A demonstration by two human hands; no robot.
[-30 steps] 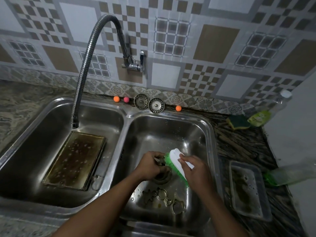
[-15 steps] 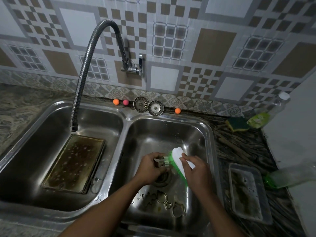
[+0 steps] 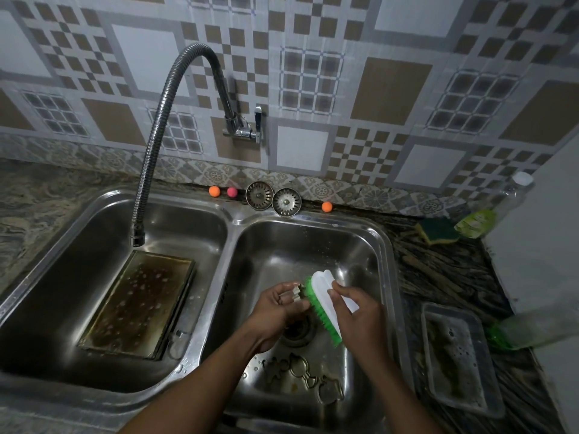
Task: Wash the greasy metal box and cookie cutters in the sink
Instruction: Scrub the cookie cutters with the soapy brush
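Patterned tiles [image 3: 391, 89] back a steel sink [image 3: 232, 214] with 2 basins. Its left basin holds the greasy box [image 3: 138, 302], lying flat below the tap [image 3: 150, 145]. Over the right basin's drain [image 3: 296, 332], the left hand [image 3: 275, 308] pinches 1 small cutter [image 3: 294, 294]. The right hand [image 3: 357, 311] grips a green-bristled brush [image 3: 322, 296], bristles against it. More cutters [image 3: 300, 374] lie on that basin's floor, nearer the person.

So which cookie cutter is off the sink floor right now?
The cookie cutter pinched in the left hand, against the green-bristled brush that the right hand holds. The other cutters lie flat on the right basin floor.
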